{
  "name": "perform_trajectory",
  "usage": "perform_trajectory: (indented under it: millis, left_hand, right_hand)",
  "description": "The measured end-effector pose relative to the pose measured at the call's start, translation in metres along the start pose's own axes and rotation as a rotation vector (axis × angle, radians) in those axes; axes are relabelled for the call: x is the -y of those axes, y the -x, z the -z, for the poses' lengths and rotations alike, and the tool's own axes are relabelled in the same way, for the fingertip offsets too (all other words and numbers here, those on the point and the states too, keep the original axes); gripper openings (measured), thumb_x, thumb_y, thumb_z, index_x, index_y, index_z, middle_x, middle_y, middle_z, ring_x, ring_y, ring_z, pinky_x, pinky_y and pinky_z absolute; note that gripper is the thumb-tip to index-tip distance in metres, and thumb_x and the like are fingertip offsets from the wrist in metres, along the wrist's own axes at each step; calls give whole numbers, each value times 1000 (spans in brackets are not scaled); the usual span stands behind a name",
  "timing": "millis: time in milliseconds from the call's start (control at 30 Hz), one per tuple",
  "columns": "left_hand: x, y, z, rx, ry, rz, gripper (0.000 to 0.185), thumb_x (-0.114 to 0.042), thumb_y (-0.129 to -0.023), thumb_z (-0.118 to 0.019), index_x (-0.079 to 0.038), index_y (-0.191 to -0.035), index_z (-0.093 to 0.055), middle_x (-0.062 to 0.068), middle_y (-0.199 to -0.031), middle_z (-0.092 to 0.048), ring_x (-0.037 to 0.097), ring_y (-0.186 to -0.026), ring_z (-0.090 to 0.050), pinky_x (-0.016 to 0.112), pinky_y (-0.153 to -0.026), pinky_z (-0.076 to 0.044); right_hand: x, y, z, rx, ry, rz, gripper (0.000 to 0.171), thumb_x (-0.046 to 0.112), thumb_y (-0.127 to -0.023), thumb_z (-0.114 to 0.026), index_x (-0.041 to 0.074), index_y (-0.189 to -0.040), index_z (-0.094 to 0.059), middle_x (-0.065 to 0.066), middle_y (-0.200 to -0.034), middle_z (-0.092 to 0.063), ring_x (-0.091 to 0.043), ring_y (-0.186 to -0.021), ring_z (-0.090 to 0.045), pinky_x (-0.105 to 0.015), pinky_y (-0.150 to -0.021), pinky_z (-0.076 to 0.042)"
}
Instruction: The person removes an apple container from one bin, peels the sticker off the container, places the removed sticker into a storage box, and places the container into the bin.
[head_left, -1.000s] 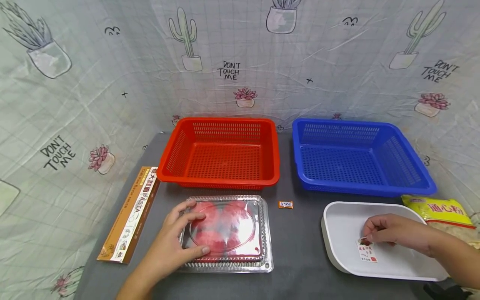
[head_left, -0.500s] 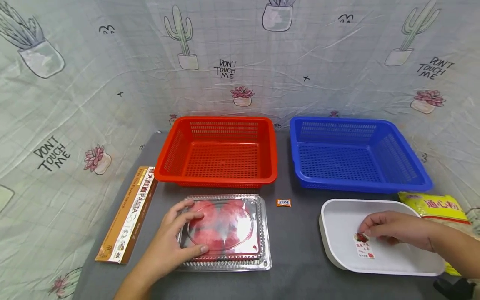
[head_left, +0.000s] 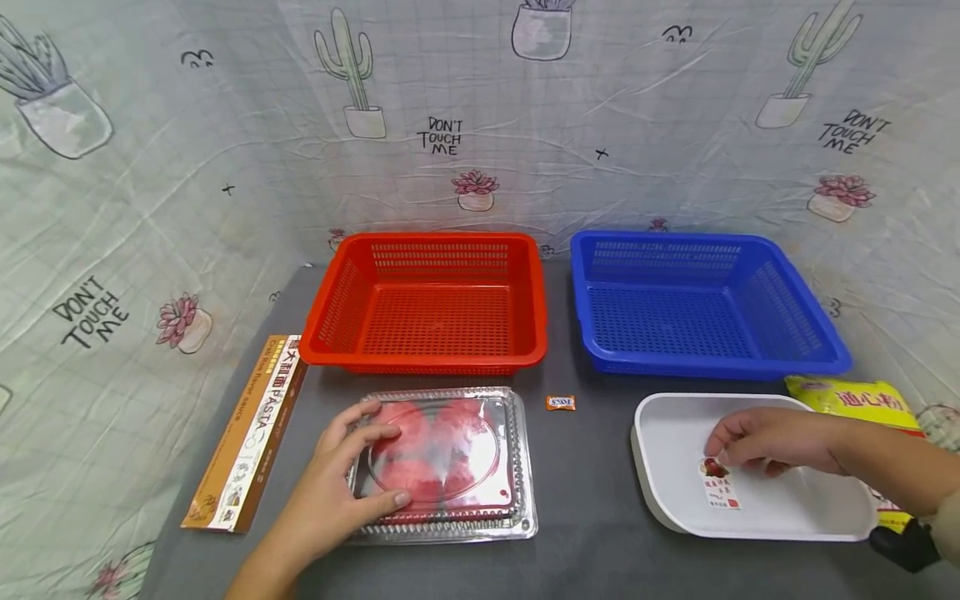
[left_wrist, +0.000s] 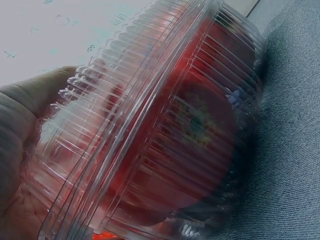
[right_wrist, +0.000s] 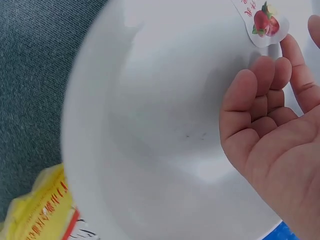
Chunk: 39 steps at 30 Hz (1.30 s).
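A clear plastic clamshell box holding red round fruits lies on the grey table. My left hand rests on the left part of its lid, fingers spread and thumb towards the near side. On the floor of a white tray lies a small white label with a red fruit picture and red writing. Inside that tray, the right hand reaches down to the label's top edge. The right wrist view shows the index fingertip touching the label; the other fingers are bent, and the thumb is mostly cut off.
A red basket and a blue basket stand at the back. A long pasta box lies at the left, a small orange wrapped sweet in the middle. Behind the white tray is a yellow bag.
The whole head view has shifted slightly. The right fingers have moved off the label's fruit picture to its top edge. The label keeps its place in the tray, and the left hand stays on the lid.
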<state>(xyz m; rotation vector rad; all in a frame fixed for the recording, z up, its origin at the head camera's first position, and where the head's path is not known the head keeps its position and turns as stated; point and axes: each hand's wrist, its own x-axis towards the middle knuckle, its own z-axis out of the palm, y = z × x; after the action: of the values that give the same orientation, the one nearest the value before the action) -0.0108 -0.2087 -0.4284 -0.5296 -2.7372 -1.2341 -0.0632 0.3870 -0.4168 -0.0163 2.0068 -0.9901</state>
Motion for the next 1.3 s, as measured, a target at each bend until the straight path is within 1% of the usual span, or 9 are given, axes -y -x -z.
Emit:
perform_trajectory:
  millis: [233, 400, 600, 733, 867, 967, 1133, 1300]
  left_hand:
    - [2, 1, 0, -14, -5, 1, 70, -35, -71, -101, -27, -132, -68, 4, -163, -41, 36, -145, -37, 73, -105, -39]
    - [1, 1, -2, -18, -1, -12, 68, -36, -72, -101, -26, -132, -68, 5, -162, -41, 36, -145, -38, 73, -105, -40]
    - [0, 1, -2, -25, -7, -13, 67, -37, -73, -100, -26, -132, -69, 5, -162, -42, 36, -144, -39, 74, -104, -41]
    - [0, 1, -2, -26, -11, -13, 68, -35, -73, -100, -26, -133, -69, 5, -162, -42, 36, -145, -38, 74, -104, -40]
    - [1, 1, -1, -27, -18, -5, 67, -33, -73, -100, -27, -133, -69, 4, -162, -42, 36, -146, -38, 74, -105, -39]
    - [1, 1, 0, -32, -30, -13, 65, -33, -75, -98, -27, -133, -70, 4, -162, -43, 37, -145, -38, 76, -104, -39]
    - [0, 0, 1, -40, -57, -44, 57, -31, -82, -94, -25, -135, -72, 6, -161, -46, 39, -145, -40, 76, -105, -39]
    - [-2, 0, 4, -47, -67, -70, 51, -27, -87, -90, -23, -134, -73, 8, -160, -49, 38, -145, -42, 73, -105, -41]
  right_hand:
    - [10, -3, 2, -9, 10, 3, 21, 16, -100, -68, 5, -117, -69, -8, -102, -68, -24, -90, -56, -31, -71, -44]
    - [15, -3, 2, -20, 35, -29, 21, 15, -99, -68, 6, -118, -70, -7, -101, -66, -25, -90, -54, -33, -72, -43]
    - [25, 1, 6, -1, 81, -55, 24, 15, -101, -65, 7, -123, -70, -6, -100, -61, -25, -95, -51, -38, -75, -42]
    - [32, 6, 8, 19, 105, -55, 24, 16, -101, -65, 8, -123, -70, -6, -96, -58, -24, -93, -51, -35, -72, -40]
    - [40, 11, 9, 13, 150, -24, 24, 17, -100, -66, 9, -122, -70, -7, -95, -59, -24, -90, -52, -34, -69, -41]
    - [47, 15, 10, -2, 185, 2, 25, 18, -100, -67, 8, -123, -69, -8, -99, -63, -26, -92, -53, -36, -70, -43]
    - [55, 20, 14, -1, 182, 44, 30, 18, -103, -65, 5, -130, -66, -9, -114, -67, -28, -100, -57, -42, -76, -49]
    - [65, 26, 10, 6, 179, 125, 33, 20, -105, -64, 3, -134, -65, -12, -124, -68, -30, -106, -58, -46, -80, -51]
